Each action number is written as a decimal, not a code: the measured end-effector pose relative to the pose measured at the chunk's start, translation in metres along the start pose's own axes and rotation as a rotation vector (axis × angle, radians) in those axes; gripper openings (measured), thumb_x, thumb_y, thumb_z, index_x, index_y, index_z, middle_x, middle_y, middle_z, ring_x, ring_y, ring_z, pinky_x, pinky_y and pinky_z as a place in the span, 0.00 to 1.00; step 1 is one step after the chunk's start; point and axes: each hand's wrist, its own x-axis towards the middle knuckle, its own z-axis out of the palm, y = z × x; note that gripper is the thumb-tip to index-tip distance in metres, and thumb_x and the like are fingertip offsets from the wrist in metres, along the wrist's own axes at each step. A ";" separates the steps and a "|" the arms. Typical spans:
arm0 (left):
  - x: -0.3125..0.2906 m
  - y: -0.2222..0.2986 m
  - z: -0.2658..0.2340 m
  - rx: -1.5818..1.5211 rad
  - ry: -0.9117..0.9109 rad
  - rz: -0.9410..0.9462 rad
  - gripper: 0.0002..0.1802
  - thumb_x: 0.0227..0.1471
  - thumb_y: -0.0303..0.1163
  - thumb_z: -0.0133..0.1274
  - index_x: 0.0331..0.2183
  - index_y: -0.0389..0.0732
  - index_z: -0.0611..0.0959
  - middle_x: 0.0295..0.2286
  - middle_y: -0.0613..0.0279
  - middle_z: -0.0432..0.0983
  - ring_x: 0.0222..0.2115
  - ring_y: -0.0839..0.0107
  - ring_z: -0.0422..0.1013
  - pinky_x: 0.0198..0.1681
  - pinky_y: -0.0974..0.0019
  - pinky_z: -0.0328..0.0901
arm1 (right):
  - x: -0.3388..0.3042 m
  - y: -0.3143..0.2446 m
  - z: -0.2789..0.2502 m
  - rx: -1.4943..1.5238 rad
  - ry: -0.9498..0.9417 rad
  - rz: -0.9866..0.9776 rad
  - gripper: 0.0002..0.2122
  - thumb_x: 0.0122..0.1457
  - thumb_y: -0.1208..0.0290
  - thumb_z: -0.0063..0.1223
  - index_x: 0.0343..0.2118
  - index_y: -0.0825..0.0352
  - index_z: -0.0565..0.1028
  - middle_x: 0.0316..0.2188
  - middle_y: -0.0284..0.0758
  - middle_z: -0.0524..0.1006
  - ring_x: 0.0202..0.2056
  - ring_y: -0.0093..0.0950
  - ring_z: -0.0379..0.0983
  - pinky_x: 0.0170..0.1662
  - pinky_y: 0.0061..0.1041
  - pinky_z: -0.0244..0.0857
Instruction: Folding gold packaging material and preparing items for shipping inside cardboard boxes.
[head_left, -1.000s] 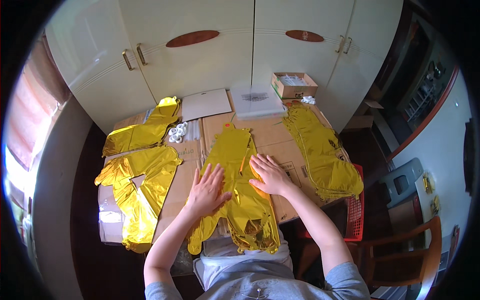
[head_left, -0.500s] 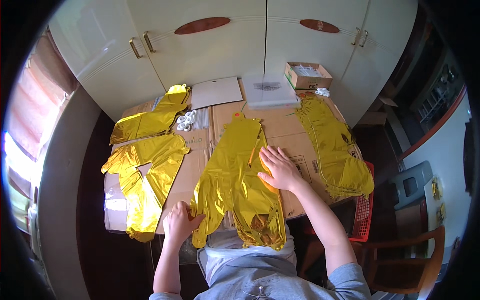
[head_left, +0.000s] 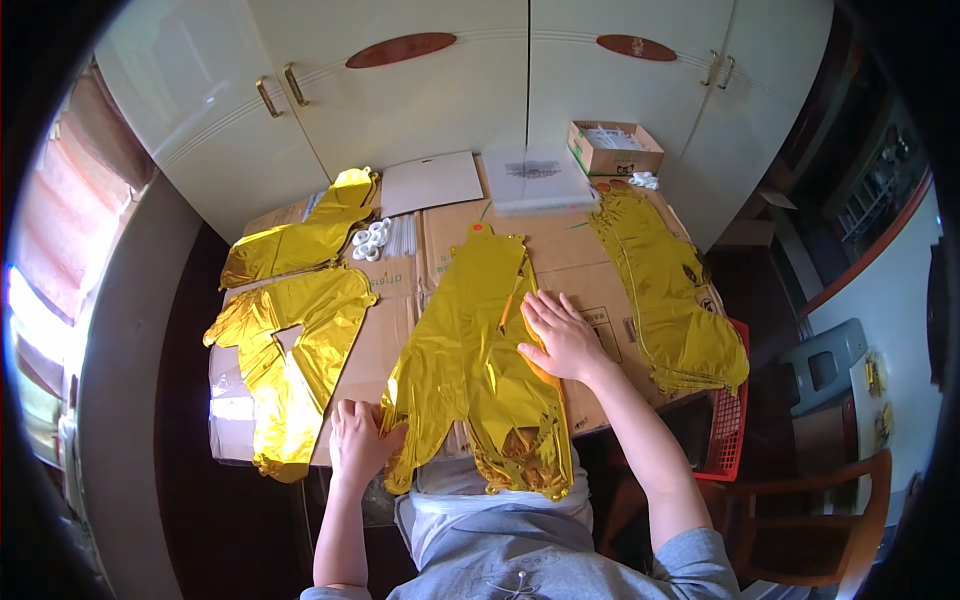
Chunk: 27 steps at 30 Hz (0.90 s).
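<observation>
- Lying flattened in front of the person, the middle gold foil piece (head_left: 470, 350) is covering the centre of the cardboard surface (head_left: 560, 262), its lower end reaching the near edge by the person's lap.
- The right hand (head_left: 560, 338) is resting palm down on the foil's right edge, fingers extended and slightly spread, gripping nothing.
- The left hand (head_left: 362, 440) is curling its fingers at the foil's lower left edge, thumb pointing toward it; whether it is pinching the foil, I cannot tell.
- An open cardboard box (head_left: 612, 160) is standing at the far right and holding a pile of thin white sticks (head_left: 610, 137); white pieces (head_left: 644, 180) are lying just beside it.
- A shallow clear plastic case (head_left: 560, 198) is lying left of that box, dark print showing through or on its top; its contents are staying unclear.
- A red basket (head_left: 737, 430) with a perforated wall is sitting by the right edge, its inside appearing too dark to read.
- White rings (head_left: 370, 242) are lying loose in a cluster beside pale strips (head_left: 401, 237), near the left foil pieces (head_left: 322, 300).
</observation>
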 end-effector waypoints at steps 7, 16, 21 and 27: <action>0.001 0.003 0.001 -0.159 -0.106 -0.005 0.14 0.42 0.35 0.60 0.29 0.38 0.74 0.25 0.56 0.71 0.30 0.54 0.70 0.36 0.53 0.67 | 0.000 0.000 0.000 0.010 0.016 -0.006 0.34 0.63 0.47 0.39 0.64 0.70 0.54 0.66 0.42 0.54 0.68 0.36 0.43 0.69 0.37 0.32; -0.001 0.016 -0.004 -0.879 -0.050 -0.094 0.33 0.45 0.16 0.56 0.53 0.39 0.63 0.28 0.58 0.75 0.30 0.75 0.74 0.30 0.74 0.66 | -0.001 0.000 0.000 0.007 0.001 0.010 0.35 0.63 0.47 0.39 0.64 0.69 0.54 0.66 0.40 0.53 0.68 0.35 0.42 0.69 0.37 0.31; 0.007 0.053 -0.012 -1.281 -0.137 -0.027 0.29 0.50 0.18 0.56 0.52 0.39 0.65 0.25 0.62 0.74 0.24 0.79 0.71 0.24 0.75 0.65 | 0.000 0.001 0.002 0.025 -0.011 0.013 0.35 0.62 0.46 0.40 0.64 0.68 0.53 0.66 0.40 0.52 0.68 0.35 0.41 0.69 0.37 0.30; 0.024 0.103 0.000 -0.796 -0.136 0.286 0.24 0.47 0.28 0.61 0.44 0.40 0.68 0.20 0.59 0.69 0.18 0.70 0.67 0.22 0.67 0.62 | -0.001 -0.003 -0.005 0.175 0.272 -0.026 0.28 0.59 0.52 0.50 0.57 0.66 0.66 0.59 0.41 0.63 0.64 0.35 0.53 0.66 0.38 0.42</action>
